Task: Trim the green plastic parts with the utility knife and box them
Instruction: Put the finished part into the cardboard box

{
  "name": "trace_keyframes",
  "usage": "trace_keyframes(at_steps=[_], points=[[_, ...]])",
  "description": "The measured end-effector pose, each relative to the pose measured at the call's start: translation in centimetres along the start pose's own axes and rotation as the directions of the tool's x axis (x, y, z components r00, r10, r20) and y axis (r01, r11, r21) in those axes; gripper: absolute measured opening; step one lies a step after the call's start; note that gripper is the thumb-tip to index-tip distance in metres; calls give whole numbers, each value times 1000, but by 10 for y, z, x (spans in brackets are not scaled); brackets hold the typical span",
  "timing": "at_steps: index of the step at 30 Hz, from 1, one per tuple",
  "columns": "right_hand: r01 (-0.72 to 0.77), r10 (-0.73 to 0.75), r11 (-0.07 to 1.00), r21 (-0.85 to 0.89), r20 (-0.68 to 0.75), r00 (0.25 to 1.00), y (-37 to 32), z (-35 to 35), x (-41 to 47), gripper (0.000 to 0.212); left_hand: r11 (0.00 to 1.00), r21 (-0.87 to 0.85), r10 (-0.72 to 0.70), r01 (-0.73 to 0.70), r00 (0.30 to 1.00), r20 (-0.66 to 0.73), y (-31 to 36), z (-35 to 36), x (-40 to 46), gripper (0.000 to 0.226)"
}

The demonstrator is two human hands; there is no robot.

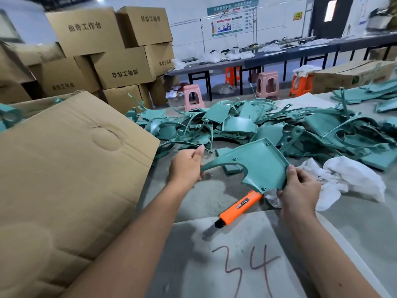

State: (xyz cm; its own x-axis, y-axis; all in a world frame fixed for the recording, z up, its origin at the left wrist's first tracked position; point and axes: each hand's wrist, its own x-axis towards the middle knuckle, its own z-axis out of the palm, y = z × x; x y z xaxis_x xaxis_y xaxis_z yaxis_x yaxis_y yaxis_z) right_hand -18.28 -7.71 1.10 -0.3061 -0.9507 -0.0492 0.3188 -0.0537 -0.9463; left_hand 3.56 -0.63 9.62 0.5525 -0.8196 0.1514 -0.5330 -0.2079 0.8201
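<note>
Both hands up over the worktop (365, 222), one green part (253, 162) held between them, clear of the surface.

Left hand (188, 165) pinches the thin curved tip of the part at its 9 o'clock end. Right hand (298, 188) grips the broad corner at 4 o'clock, thumb on top, fingers curled beneath. Neither hand is free. The part's long axis runs roughly 9 to 3, the wide panel end toward the right hand.

The utility knife (239, 208) lies flat on the worktop, just below the held part. Orange body, dark blade end. Its axis runs from 1 o'clock down to 7 o'clock, blade end nearest the person. From the right hand it lies at about 8 o'clock, close by; from the left hand at about 4 o'clock, farther off. My reading: the right hand is the nearer one to take it up, and must first let go of the part.

Counts: one knife; one part in hand; one open box (71, 160) at 9 o'clock, its flap leaning in; one heap of green parts (268, 127) at 12 o'clock, too tangled to count; crumpled white wrapping (352, 179) at 3 o'clock.
</note>
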Motion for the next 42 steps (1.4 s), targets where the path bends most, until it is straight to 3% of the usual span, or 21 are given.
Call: trace_keyframes(at_steps=[2, 6, 8, 14, 17, 20, 22, 25, 28, 29, 31, 32, 34, 36, 38, 42], points=[[-10, 10, 1000, 20, 5, 1000, 0, 1, -3, 25, 999, 0, 47, -47, 999, 19, 5, -3, 1, 55], [13, -15, 997, 78, 24, 1000, -10, 2, -7, 28, 974, -108, 221, -199, 938, 266, 32, -11, -2, 28], [12, -17, 992, 129, 43, 999, -17, 3, -12, 29, 950, -72, 310, -302, 908, 281, 47, -16, -2, 21], [-48, -1, 967, 248, 193, 981, -55, 55, -46, 31, 929, 12, 371, -371, 928, -37, 93, -80, 5, 22], [-109, -1, 935, 338, 310, 951, -79, 104, -75, 26, 856, 301, 481, -421, 863, -158, 124, -136, 9, 33], [-149, -19, 928, 342, 442, 897, -97, 158, -113, 23, 715, 644, 552, -271, 784, -284, 151, -196, 12, 59], [-157, -27, 937, 311, 514, 857, -110, 193, -141, 21, 676, 718, 534, -165, 781, -324, 161, -241, 8, 64], [-206, -51, 924, 322, 638, 769, -131, 239, -176, 17, 659, 734, 490, -166, 835, -251, 160, -299, -2, 52], [-185, -93, 950, 251, 796, 598, -146, 273, -206, 7, 669, 743, 317, 2, 904, -287, 143, -348, -10, 37], [-190, -86, 959, 211, 853, 515, -148, 280, -216, 12, 655, 748, 280, 104, 886, -369, 136, -363, -12, 37], [-232, -42, 964, 132, 934, 355, -149, 289, -230, 43, 579, 761, 284, 292, 803, -524, 119, -388, -15, 43], [-222, -39, 968, 114, 948, 317, -147, 291, -234, 57, 530, 765, 264, 367, 786, -560, 109, -396, -15, 47], [-114, -66, 988, 107, 948, 311, -143, 293, -238, 60, 421, 768, 87, 483, 821, -564, 91, -399, -16, 56], [-20, -95, 994, 107, 943, 320, -138, 291, -239, 36, 321, 793, -142, 518, 854, -500, 72, -393, -12, 60], [-2, -106, 994, 113, 939, 326, -130, 286, -238, 20, 249, 841, -289, 481, 866, -409, 57, -379, -9, 49], [-23, -99, 993, 116, 923, 373, -114, 277, -230, 17, 177, 876, -315, 449, 869, -382, 53, -361, -2, 30]])
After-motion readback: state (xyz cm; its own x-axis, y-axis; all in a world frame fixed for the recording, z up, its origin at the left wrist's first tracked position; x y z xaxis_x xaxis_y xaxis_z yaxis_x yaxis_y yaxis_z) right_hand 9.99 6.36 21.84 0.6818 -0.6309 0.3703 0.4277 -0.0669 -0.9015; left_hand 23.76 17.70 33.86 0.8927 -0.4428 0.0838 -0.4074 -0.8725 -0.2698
